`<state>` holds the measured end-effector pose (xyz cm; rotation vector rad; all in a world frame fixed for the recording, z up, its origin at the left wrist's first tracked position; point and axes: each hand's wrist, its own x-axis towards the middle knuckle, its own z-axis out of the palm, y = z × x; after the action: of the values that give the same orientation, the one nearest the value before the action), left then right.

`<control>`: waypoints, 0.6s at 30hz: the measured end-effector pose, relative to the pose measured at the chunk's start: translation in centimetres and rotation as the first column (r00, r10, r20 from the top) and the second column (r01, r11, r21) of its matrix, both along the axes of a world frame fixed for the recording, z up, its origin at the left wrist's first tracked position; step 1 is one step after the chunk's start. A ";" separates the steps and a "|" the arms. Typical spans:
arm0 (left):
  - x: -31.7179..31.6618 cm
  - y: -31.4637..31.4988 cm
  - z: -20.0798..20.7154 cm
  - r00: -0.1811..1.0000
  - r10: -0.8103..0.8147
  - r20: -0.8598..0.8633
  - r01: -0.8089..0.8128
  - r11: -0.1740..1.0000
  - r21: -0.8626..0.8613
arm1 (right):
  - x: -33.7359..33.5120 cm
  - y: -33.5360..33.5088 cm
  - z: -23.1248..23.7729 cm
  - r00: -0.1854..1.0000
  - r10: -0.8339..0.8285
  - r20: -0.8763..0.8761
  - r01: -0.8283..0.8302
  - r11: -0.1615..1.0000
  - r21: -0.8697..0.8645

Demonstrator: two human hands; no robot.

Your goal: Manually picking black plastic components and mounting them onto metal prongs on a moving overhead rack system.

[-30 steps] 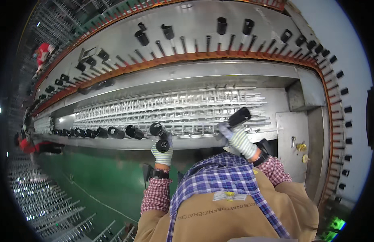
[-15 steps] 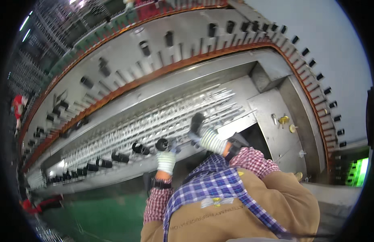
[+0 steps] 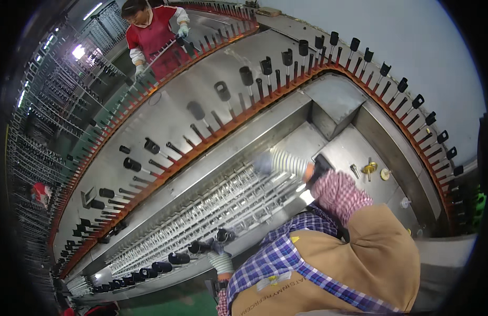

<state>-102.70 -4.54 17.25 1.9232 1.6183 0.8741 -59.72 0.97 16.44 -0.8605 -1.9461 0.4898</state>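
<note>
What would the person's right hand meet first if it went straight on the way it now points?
The right hand would probably meet the trough's far metal ledge first, though the hand's height is unclear, so it might pass above.

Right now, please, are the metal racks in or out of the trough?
In: the metal racks lie inside the trough, its raised rim running alongside them.

2 cylinders (stubby, black) are at the left hand.
</note>
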 end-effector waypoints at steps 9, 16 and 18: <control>4.4 -2.1 4.4 0.931 0.359 0.065 -0.330 0.905 -0.268 | 13.2 11.8 13.3 0.537 -0.821 0.196 0.696 0.300 -0.652; -7.9 1.9 -11.3 0.989 -0.048 0.138 0.024 0.986 0.166 | 17.9 4.9 14.4 0.278 -0.837 -0.471 0.745 0.498 -0.444; -7.5 2.0 -10.2 0.982 -0.077 0.170 0.061 0.994 0.094 | 24.7 2.3 10.3 -0.009 -0.868 -0.496 0.703 0.347 -0.621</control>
<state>-110.23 -2.58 7.05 1.8920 1.4254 1.0691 -34.98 3.29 26.71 -1.4185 -0.2984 0.2330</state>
